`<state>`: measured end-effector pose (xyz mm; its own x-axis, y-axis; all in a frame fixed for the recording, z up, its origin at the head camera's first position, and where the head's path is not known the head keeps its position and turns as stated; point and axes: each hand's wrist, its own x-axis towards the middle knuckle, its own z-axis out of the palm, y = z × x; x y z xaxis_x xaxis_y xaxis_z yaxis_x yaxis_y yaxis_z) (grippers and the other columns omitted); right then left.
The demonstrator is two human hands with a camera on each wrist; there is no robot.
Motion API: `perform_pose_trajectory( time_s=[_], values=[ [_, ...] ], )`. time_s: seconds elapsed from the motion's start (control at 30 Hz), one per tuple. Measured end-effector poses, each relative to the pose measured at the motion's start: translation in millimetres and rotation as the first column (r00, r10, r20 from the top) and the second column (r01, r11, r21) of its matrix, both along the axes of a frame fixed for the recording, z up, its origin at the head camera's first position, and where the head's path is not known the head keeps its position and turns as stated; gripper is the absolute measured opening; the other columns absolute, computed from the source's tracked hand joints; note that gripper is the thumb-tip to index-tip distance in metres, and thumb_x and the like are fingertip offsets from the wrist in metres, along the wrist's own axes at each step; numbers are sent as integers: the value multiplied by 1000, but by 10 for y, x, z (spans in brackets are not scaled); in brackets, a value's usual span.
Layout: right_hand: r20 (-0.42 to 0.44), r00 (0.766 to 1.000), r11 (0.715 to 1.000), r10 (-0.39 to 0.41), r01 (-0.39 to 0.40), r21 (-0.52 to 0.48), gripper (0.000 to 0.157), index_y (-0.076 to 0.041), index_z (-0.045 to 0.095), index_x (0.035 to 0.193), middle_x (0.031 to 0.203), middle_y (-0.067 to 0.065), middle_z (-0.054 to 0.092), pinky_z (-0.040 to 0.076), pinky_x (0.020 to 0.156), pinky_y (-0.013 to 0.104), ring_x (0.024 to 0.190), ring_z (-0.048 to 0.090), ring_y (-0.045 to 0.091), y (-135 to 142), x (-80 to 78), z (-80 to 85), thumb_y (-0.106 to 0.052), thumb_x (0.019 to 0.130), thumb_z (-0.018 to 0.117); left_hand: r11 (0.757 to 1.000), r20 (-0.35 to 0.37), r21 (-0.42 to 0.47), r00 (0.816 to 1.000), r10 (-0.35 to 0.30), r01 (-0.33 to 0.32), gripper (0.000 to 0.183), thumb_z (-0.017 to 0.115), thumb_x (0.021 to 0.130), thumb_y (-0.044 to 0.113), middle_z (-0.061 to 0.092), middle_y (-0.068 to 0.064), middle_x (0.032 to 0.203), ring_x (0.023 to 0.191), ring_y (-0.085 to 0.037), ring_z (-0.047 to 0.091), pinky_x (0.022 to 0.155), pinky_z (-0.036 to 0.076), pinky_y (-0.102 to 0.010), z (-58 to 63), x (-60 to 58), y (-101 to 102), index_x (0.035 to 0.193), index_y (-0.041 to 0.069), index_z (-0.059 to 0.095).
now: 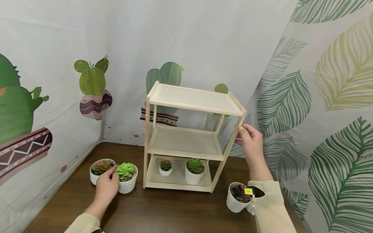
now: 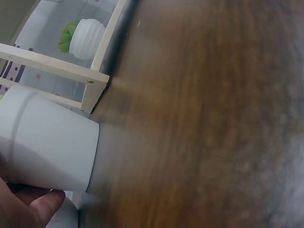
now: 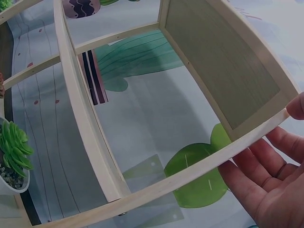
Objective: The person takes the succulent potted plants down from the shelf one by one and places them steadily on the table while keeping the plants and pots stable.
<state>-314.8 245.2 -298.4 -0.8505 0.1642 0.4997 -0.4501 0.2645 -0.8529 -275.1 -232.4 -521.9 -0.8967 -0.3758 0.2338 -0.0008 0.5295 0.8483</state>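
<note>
The white pot with the light-green plant (image 1: 127, 186) stands on the tabletop (image 1: 175, 212), just right of the left hand (image 1: 107, 184), whose bent fingers seem to hold it near the rim. It is probably light, stiff and smooth; the wall offers better hold than the leaves (image 1: 124, 171). Between the hands, the wooden rack (image 1: 186, 143) looks light and rigid; the right hand (image 1: 252, 140), partly closed, grips its side post (image 3: 178, 175), a suitable place.

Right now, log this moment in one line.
left hand: holds light-green succulent pot; right hand: grips wooden shelf; bottom tier: two succulents
</note>
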Motion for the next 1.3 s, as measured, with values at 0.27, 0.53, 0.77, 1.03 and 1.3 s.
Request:
perform_pose_trajectory(
  time_s=[0.27,0.53,0.77,1.03,1.3],
  values=[
    [8,1000,1000,-15,15,-10,36,1,70,123,87,-12,72,62,71,22,83,72,7,47,32,-18,-26,106,54,1000,31,16,1000,6,-6,48,40,103,12,55,-21,150,121,-28,56,88,46,-27,-28,4,63,148,6,56],
    [0,1000,1000,-12,12,-20,38,5,68,125,85,-12,71,61,70,22,81,70,6,35,10,-53,-26,106,54,999,57,41,998,20,-23,47,41,104,15,55,-18,151,126,-27,54,92,44,-28,-46,11,53,149,11,56],
    [-17,999,999,-28,27,-37,37,4,69,123,84,-11,71,62,68,23,80,70,7,41,-7,-80,-24,106,54,999,62,40,998,6,-9,48,41,103,14,56,-22,149,134,-34,53,103,47,-47,-27,1,57,149,8,55],
    [-28,1000,999,-1,0,-33,35,1,70,124,87,-10,72,62,69,24,81,72,10,42,-57,-103,-25,106,54,995,-14,14,995,97,-97,41,50,101,12,70,-19,132,119,-29,62,78,41,-10,-36,0,19,139,8,66],
    [-45,999,999,2,-4,-38,35,2,70,124,86,-8,72,62,68,25,80,71,8,11,-61,-74,-23,106,54,990,-118,59,984,134,-128,40,48,108,27,69,-18,134,120,-20,63,79,34,1,51,54,36,136,6,67]
  ],
)
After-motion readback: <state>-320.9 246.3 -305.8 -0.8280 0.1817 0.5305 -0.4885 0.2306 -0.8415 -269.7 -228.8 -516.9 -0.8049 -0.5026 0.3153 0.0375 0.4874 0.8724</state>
